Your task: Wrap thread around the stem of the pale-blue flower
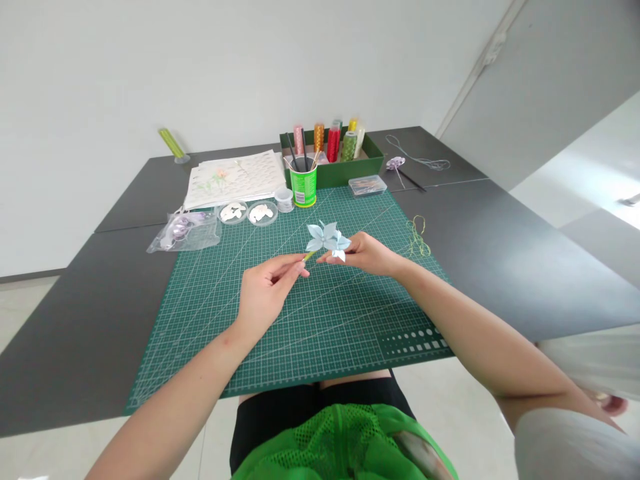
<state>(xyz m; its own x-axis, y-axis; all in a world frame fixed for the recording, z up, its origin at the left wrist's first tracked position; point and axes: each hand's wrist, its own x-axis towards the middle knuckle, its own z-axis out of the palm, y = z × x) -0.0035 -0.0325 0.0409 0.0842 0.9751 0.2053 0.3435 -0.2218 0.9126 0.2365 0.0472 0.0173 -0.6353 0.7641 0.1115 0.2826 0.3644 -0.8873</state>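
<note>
My left hand (273, 283) pinches the green stem of an artificial flower (323, 237) between thumb and fingertips. Pale blue petals form two blooms or more at the top of the stem, held above the green cutting mat (240, 347). My right hand (367, 253) is at the right-hand bloom, its fingers curled against the petals. Part of its fingertips is hidden behind that bloom, so the exact grip is hard to see.
Behind the hands stand a green tin (303, 183) of tools, a green box (345, 175) of thread spools and a clear case (367, 185). Two dishes of white pieces (261, 213), a plastic bag (185, 230) and paper sheets (250, 177) lie left. Green thread (420, 237) lies right.
</note>
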